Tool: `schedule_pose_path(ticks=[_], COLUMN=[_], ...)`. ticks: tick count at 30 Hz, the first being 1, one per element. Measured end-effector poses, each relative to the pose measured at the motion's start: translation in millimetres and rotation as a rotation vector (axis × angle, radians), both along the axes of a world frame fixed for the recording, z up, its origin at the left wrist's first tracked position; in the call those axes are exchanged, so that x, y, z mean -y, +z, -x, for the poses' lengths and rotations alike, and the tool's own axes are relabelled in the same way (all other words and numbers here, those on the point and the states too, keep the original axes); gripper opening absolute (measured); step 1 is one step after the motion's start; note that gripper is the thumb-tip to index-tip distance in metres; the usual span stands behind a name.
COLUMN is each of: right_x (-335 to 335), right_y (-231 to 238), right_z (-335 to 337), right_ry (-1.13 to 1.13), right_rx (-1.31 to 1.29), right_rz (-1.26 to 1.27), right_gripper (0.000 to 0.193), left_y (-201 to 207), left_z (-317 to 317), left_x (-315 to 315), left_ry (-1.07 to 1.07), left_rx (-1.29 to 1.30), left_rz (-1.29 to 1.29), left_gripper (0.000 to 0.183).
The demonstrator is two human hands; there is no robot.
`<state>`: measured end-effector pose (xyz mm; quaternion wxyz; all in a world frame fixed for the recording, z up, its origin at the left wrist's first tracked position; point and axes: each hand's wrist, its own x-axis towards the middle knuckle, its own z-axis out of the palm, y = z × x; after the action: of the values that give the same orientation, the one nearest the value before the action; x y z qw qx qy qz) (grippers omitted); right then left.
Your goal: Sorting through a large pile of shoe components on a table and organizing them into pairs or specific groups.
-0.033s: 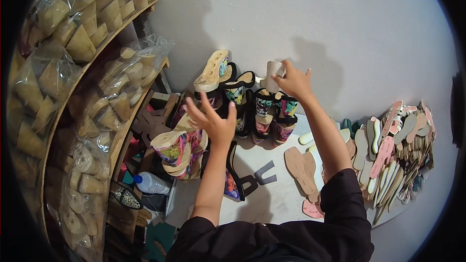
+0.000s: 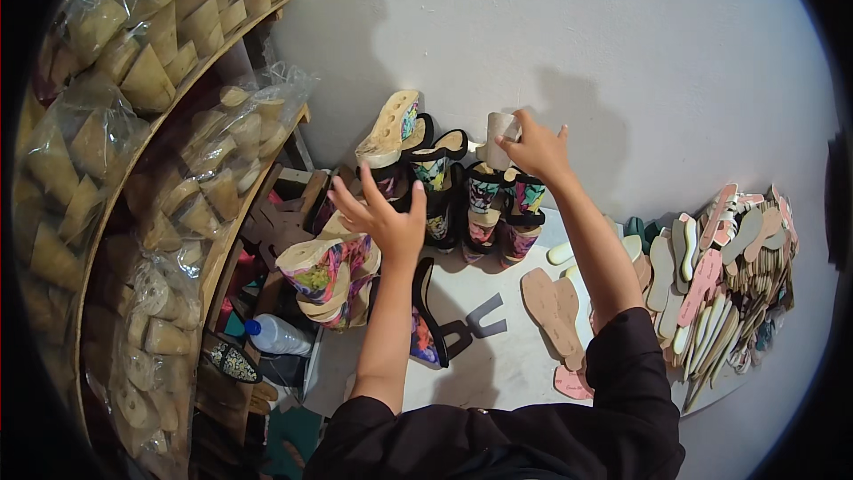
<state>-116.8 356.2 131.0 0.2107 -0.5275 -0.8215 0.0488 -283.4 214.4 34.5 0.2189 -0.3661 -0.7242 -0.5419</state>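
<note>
My left hand is raised with its fingers spread and nothing in them. It hovers in front of a stack of patterned wedge sandals, topped by a pale wedge sole. My right hand grips a pale beige-grey cylinder from its right side, thumb across the front and one finger sticking out. What the cylinder is cannot be made out. Below it stand stacked black-edged wedge sandals in bright floral print. Near my left forearm lie a single wedge sandal and floral-covered wedge bases.
A dark U-shaped piece and tan insoles lie on the white table. Many soles pile up at the right. Shelves with bagged wooden wedges rise at the left, near a water bottle. A wall stands behind.
My left hand has shifted slightly left, fingers still spread. My right hand and the cylinder stay in place.
</note>
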Motion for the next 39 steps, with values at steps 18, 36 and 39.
schedule_pose_path(ticks=[18, 36, 39], right_x=[-25.0, -24.1, -26.0], right_y=[-34.9, -39.3, -40.7], right_z=[17.1, 17.7, 19.7], right_ry=[0.010, 0.016, 0.013], right_rx=[0.009, -0.076, -0.070], right_rz=[0.062, 0.098, 0.089], right_gripper=[0.063, 0.060, 0.063], left_y=[-12.8, -18.7, -20.8], left_z=[12.0, 11.7, 12.0], left_x=[-36.0, -40.7, -43.2], left_ry=[-0.092, -0.165, -0.158], left_rx=[0.008, 0.033, 0.012], left_rz=[0.262, 0.202, 0.202], left_gripper=[0.080, 0.080, 0.081])
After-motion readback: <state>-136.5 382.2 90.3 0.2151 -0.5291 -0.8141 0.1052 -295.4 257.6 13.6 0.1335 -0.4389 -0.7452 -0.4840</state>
